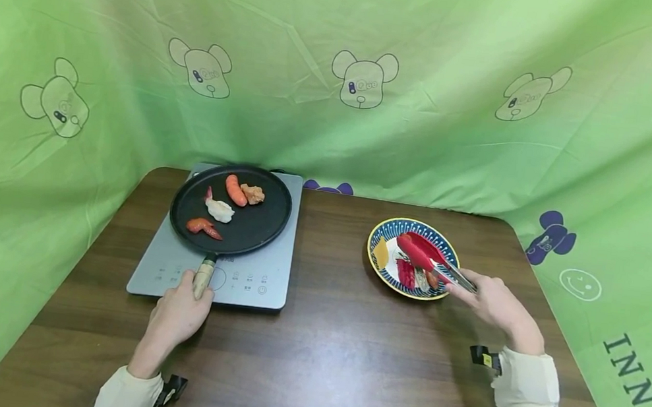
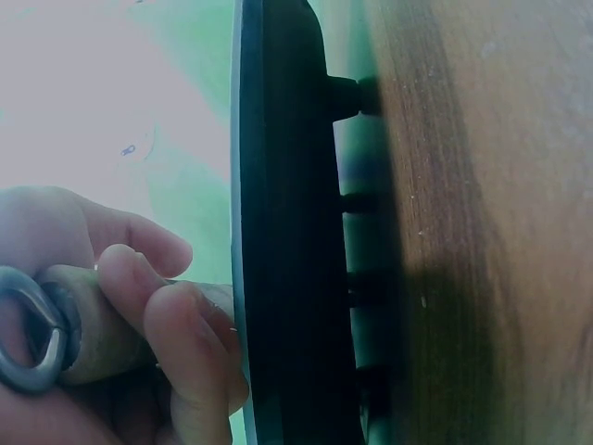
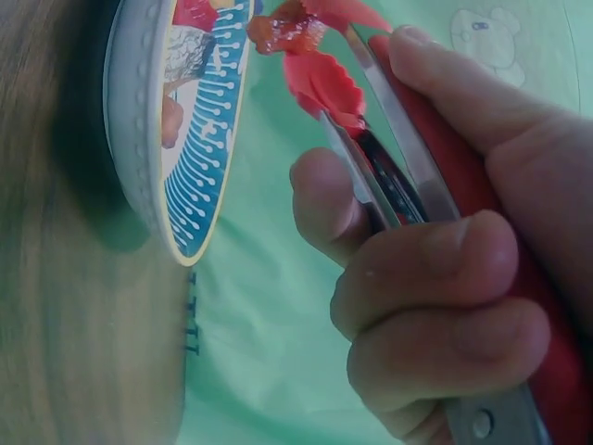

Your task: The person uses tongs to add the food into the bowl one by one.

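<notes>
Left hand: fingers round handle | right hand: fingers gripping tongs, glazed piece nipped | I judge done: four foods in pan; left: plate remainder

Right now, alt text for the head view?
A person's right grip holds red tongs over a patterned plate of food; the left grip holds the handle of a black pan on a cooktop. Four food pieces lie in the pan.
</notes>
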Tool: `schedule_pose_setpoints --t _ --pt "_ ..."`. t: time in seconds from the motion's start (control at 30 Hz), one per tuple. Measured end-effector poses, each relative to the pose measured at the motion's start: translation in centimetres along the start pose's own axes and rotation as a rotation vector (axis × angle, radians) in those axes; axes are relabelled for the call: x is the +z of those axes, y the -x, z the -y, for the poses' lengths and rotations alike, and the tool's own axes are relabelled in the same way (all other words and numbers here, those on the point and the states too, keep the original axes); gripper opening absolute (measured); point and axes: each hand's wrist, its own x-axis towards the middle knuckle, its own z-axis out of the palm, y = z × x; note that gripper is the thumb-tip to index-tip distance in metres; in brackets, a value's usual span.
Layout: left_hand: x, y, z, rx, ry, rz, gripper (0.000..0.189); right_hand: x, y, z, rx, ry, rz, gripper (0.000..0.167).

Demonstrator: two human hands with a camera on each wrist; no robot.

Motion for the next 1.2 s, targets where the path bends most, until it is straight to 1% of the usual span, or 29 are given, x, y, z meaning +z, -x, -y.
schedule_pose_setpoints --t 0.2,0.47,0.77,1.0,1.2 --pt "0.0 0.1 -0.1 -0.004 -0.004 0.003 0.048 0.2 0.0 -0.1 0.007 -0.008 -0.041 0.058" --pt "0.0 0.1 0.0 -0.004 0.0 0.001 0.048 0.1 -0.2 0.9 -0.003 -0.031 -0.104 0.057" --pt "-0.1 0.2 0.1 0.003 -0.006 -0.004 0.047 -0.5 -0.2 2.5 0.0 -0.036 -0.128 0.064" --pt "-0.1 0.2 0.0 0.006 -0.005 -0.012 0.047 -0.9 -0.3 3.7 -0.014 -0.018 -0.128 0.062" --pt "-0.1 0.2 0.1 0.005 -0.006 -0.004 0.047 -0.6 -0.4 4.5 -0.031 -0.033 -0.124 0.059"
